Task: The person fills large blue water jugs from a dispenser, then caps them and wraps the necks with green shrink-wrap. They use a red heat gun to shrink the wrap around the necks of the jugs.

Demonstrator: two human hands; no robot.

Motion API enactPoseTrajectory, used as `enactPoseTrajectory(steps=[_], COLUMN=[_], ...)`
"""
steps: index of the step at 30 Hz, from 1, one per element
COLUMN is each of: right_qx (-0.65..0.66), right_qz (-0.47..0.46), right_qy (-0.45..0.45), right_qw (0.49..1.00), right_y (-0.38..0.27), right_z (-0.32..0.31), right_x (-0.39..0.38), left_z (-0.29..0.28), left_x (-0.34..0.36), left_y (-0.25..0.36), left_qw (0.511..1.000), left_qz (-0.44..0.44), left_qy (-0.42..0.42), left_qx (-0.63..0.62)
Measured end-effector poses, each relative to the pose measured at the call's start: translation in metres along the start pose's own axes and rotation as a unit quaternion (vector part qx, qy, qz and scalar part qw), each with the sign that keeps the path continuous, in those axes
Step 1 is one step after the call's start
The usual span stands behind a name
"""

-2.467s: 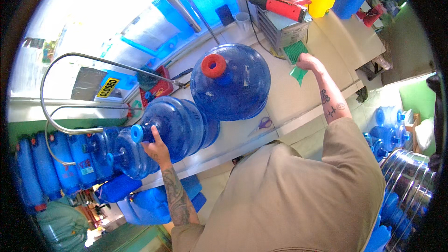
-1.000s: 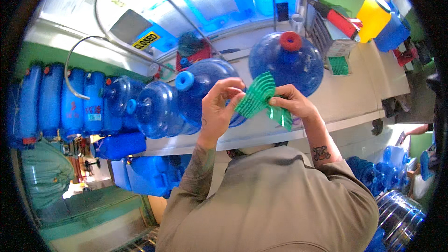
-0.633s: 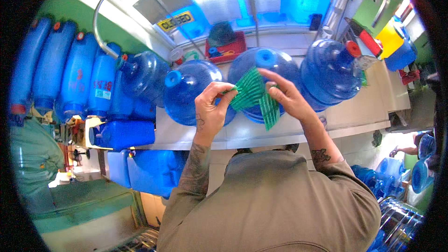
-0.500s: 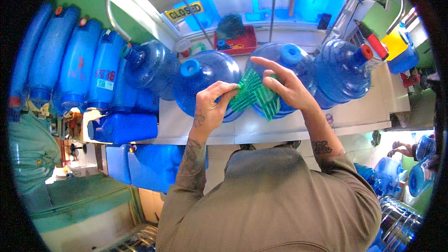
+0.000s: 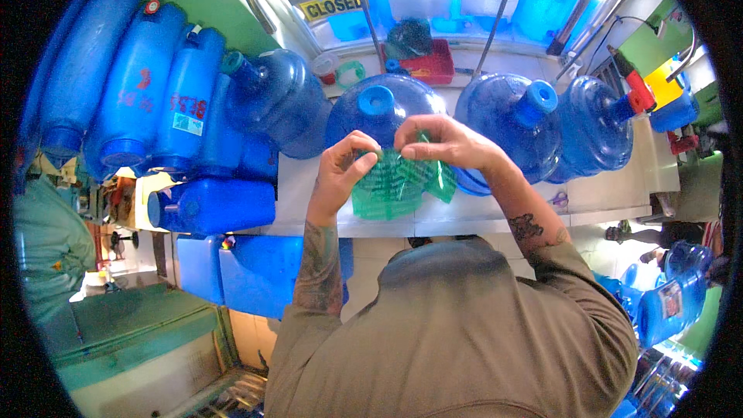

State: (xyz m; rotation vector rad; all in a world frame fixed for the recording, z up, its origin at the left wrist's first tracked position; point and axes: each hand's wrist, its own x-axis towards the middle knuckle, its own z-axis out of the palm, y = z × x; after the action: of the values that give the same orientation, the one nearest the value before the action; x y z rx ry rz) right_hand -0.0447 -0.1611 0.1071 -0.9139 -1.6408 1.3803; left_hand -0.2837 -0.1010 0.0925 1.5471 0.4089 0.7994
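A piece of thin green printed plastic film (image 5: 387, 193) hangs between my hands, above the near edge of the counter. My left hand (image 5: 339, 174) pinches its upper left corner between thumb and fingertips. With thumb and forefinger together, my right hand (image 5: 453, 143) grips the top edge, and a folded flap of film drops below it. Just behind my hands stands a large round blue water bottle (image 5: 418, 101) with a light blue cap (image 5: 376, 100). Another capped blue bottle (image 5: 499, 124) is to the right, partly behind my right forearm.
More blue bottles stand at the counter's left (image 5: 286, 101) and right (image 5: 596, 128). Slim blue containers (image 5: 139, 85) line the left wall. A red tray (image 5: 429, 62) holding a dark bundle sits at the back, with metal rods (image 5: 495, 23) rising near it. Small purple scissors (image 5: 559, 199) lie at right.
My right hand's stretched fingers have closed on the film and moved nearer my left hand. The film, crumpled and tilted before, now hangs lower and flatter. The whole view has shifted slightly.
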Motion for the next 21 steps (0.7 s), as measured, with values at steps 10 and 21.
enactPoseTrajectory(steps=[10,21], right_qx=[0.269,0.15], right_qz=[0.044,0.025], right_qy=[0.164,0.302], right_qw=[0.948,0.941], right_y=[0.022,0.034], right_z=[-0.003,0.005], right_x=[0.02,0.017], left_z=[-0.015,-0.01], left_x=[0.022,0.03], left_y=[-0.019,-0.024], left_qw=[0.96,0.951], left_qz=[-0.064,0.053], left_qy=[0.152,0.14], left_qx=[-0.225,0.269])
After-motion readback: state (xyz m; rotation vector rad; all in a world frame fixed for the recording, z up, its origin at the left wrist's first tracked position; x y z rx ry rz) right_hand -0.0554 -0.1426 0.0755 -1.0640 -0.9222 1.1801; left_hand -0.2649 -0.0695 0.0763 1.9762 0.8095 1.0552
